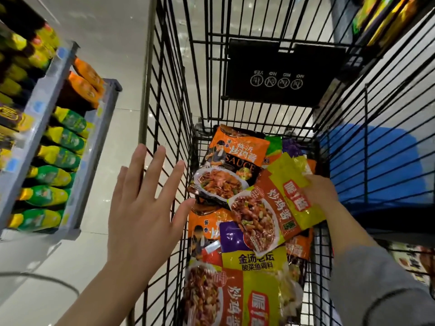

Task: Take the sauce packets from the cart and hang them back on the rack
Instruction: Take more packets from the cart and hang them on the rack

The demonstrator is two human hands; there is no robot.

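Note:
Several sauce packets lie in a heap inside the black wire cart (169, 95). My right hand (320, 191) reaches down into the cart and grips a yellow-and-orange packet (275, 203) with a chicken dish picture, lifted at a tilt above the pile. An orange packet marked SAUCE (233, 161) lies behind it, and a yellow-and-purple packet (256, 257) lies below. My left hand (143, 203) hovers outside the cart's left wall with fingers spread, holding nothing. The rack is at the top right (386, 22), blurred.
A grey shelf unit (58, 128) with rows of yellow-green and orange bottles stands at the left across a pale tiled floor. A black child-seat flap (282, 71) with warning icons hangs at the cart's far end. A blue object (376, 161) shows through the right wall.

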